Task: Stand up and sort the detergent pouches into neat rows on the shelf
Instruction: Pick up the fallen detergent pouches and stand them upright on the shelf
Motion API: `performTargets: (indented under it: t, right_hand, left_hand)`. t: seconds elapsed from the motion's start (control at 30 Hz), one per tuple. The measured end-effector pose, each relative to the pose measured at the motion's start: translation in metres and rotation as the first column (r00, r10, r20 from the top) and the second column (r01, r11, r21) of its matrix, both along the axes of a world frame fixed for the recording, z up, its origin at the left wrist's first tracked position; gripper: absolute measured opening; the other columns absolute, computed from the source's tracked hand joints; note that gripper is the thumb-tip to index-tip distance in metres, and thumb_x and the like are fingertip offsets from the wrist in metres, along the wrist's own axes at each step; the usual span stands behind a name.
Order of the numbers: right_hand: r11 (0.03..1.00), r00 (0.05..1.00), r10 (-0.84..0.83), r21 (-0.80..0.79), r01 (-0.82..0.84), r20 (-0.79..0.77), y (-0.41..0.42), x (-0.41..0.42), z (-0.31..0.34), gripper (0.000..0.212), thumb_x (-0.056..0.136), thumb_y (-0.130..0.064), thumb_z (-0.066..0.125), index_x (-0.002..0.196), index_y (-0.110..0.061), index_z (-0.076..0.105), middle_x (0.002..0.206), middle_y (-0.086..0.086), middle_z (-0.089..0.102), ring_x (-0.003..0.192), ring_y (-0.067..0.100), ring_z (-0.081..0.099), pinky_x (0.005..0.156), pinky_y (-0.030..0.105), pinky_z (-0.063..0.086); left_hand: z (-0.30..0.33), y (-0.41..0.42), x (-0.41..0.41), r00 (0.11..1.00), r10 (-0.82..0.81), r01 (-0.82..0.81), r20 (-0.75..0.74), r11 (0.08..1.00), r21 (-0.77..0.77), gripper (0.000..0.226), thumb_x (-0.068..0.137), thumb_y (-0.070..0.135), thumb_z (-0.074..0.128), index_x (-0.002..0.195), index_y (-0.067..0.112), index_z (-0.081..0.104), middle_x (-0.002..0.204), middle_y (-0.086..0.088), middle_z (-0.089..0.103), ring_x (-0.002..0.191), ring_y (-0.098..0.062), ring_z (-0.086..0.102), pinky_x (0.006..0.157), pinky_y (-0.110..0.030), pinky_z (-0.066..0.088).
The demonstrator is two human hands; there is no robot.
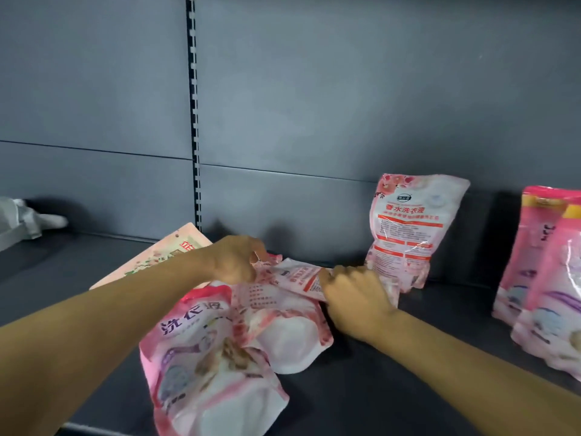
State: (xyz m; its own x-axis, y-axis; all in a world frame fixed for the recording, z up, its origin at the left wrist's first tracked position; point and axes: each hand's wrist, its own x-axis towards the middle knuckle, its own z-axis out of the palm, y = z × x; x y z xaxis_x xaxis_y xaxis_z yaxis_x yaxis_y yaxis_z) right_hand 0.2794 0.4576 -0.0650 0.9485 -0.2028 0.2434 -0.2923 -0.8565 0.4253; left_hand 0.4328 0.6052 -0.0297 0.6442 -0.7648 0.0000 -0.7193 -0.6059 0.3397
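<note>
Pouch [295,280] looks soft, sloshy (slippery film); my left hand [234,261] and right hand [355,297] pinch its ends.

bare shelf [440,357] between pouch heap [220,347], upright pouches [547,278]

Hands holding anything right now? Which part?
Both hands grip one lying pink-and-white pouch on top of the pile: the left hand pinches its top edge, the right hand grips its opposite end.
</note>
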Motion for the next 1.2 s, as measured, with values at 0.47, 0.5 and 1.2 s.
performTargets:
  t: [0.47, 0.5, 1.2]
  right_hand:
    - [0.990, 0.928, -0.105, 0.130, 0.062, 0.358, -0.036, -0.011, 0.031, 0.022, 0.098, -0.023, 0.038, 0.107, -0.011, 0.054, 0.098, 0.014, 0.066, 0.090, 0.034, 0.063, 0.069, 0.036, 0.045]
    - [0.968, 0.891, -0.120, 0.249, 0.008, 0.438, -0.038, -0.017, 0.035, 0.026, 0.100, -0.024, 0.036, 0.103, -0.008, 0.057, 0.095, 0.016, 0.066, 0.087, 0.035, 0.062, 0.071, 0.037, 0.049]
    - [0.076, 0.535, -0.584, 0.698, -0.713, 0.610, -0.045, -0.087, 0.037, 0.018, 0.090, -0.010, 0.055, 0.103, -0.008, 0.067, 0.101, 0.008, 0.073, 0.091, 0.024, 0.071, 0.077, 0.036, 0.059]
  left_hand:
    - [-0.012, -0.030, 0.032, 0.980, -0.041, -0.006, 0.193, 0.971, 0.240, 0.029, 0.089, 0.007, 0.044, 0.103, 0.002, 0.069, 0.108, -0.014, 0.068, 0.101, -0.028, 0.063, 0.077, -0.032, 0.050]
    - [-0.013, -0.032, 0.032, 0.979, -0.047, -0.004, 0.200, 0.968, 0.251, 0.028, 0.088, 0.009, 0.044, 0.101, 0.002, 0.069, 0.106, -0.014, 0.067, 0.102, -0.029, 0.062, 0.081, -0.033, 0.048]
    - [0.005, -0.050, 0.032, 0.999, -0.044, 0.047, 0.028, 0.991, -0.124, 0.023, 0.086, 0.004, 0.051, 0.071, 0.020, 0.057, 0.103, -0.014, 0.068, 0.099, -0.031, 0.062, 0.072, -0.022, 0.040]
